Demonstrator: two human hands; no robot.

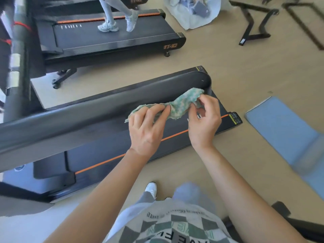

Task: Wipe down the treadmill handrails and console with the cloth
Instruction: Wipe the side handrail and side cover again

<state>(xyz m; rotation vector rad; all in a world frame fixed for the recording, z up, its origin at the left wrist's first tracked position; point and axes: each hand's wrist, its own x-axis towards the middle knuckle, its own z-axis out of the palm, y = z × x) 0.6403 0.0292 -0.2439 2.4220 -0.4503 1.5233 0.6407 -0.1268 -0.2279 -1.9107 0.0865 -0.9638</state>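
A green and white cloth (178, 104) is stretched between both hands, just in front of the rounded end of the black treadmill handrail (122, 100). My left hand (147, 127) pinches the cloth's left end. Fingertips of my right hand (203, 121) grip its right end, close to the handrail tip. The handrail runs diagonally from lower left to its end at upper right. Below it lies the treadmill deck (112, 148) with an orange stripe. The console is out of view.
A second treadmill (112, 37) stands behind, with another person's legs walking on it. A blue mat (287, 132) lies on the floor to the right. Black metal frames (254, 21) and a white bag (192, 11) lie at the back right.
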